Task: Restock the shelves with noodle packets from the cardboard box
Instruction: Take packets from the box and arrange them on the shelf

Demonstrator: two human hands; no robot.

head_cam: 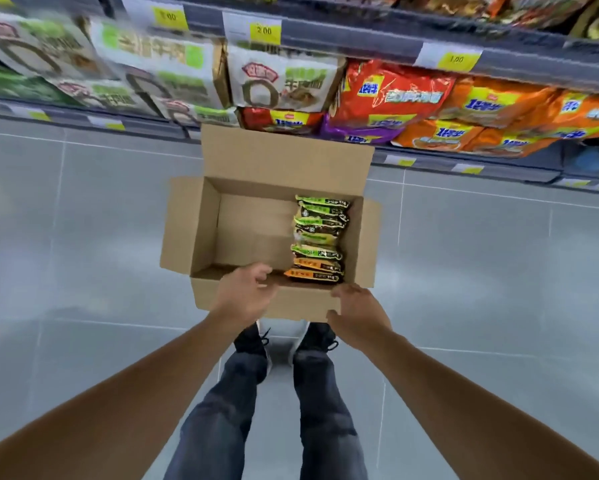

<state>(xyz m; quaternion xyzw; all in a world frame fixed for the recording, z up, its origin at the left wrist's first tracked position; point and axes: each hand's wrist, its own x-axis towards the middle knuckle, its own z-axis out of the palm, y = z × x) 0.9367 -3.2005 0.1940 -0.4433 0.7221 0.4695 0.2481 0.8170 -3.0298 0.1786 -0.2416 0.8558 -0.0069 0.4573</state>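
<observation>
The open cardboard box (256,237) is set on the floor (83,237) before the shelves (395,43), evidently for easy reach. Its near flap is gripped by the left hand (246,292) and right hand (355,311), fingers curled, while the noodle packets (320,239) are stacked along its right wall.

Motion blur smears the shelf packets (145,64) at 11 o'clock; their print is unreadable. The top shelf (498,8) at 1 o'clock is cut by the frame edge. Both forearms run off the bottom edge. The right hand (356,311) hides the cardboard box's (287,157) near corner.
</observation>
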